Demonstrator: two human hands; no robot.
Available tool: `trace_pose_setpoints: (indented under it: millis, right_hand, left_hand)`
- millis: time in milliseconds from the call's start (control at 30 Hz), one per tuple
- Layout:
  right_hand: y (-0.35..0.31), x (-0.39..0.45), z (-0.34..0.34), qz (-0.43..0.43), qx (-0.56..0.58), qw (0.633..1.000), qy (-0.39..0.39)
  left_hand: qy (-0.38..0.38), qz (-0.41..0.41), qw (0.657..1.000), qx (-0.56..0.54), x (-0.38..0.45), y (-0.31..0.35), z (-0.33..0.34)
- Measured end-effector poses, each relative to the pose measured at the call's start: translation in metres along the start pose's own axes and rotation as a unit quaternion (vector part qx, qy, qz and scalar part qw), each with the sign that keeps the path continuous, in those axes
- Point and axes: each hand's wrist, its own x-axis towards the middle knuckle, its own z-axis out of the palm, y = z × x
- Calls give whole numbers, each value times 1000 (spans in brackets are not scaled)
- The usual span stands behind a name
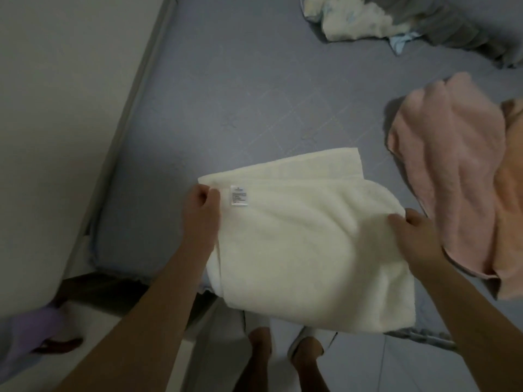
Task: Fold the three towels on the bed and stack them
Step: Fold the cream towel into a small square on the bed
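Only the head view to go on, so here's what we've got. The white towel (pixel 305 239) sits in the lower middle of the frame on the blue-grey bed (pixel 240 94), already doubled over, with its near end hanging off the bed edge toward our feet. Its long axis runs roughly from the bottom of the frame up and slightly left, toward the folded edge in the middle of the frame.

Our left hand (pixel 202 206) is pinching the towel's left edge just beside the care label (pixel 239 195), fingers closed on the fabric. Our right hand (pixel 410 224) is on the opposite edge at the right, closed on the cloth too, though it's blurry, so we can't swear to how firm that grip is. So the towel lies straight between the two hands, both about equally far up the frame.

Our guess is the next fold goes along that long axis, with one end carried to meet the other.

The pink towel (pixel 452 171) and the peach towel (pixel 509 222) are heaped unfolded at the right edge of the frame, just beside our right hand, so that hand is the nearer one for grabbing them later. Nothing's stacked yet.
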Motion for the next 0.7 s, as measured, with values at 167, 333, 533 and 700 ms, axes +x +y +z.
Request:
trace_pose_setpoints:
  millis: [167,333,533,700]
  right_hand:
    - [-32,3,-6,-68,60,996,12]
    - [-34,37,20,6,9,997,-82]
    - [-41,61,34,16,30,996,-86]
    - [-65,68,33,-36,6,998,-57]
  left_hand:
    - [49,-45,985,-159,-7,4,-26]
    - [-13,-97,995,-32,23,-13,-18]
    - [-26,-78,995,64,44,-26,-12]
    - [-15,-15,994,105,52,-16,-13]
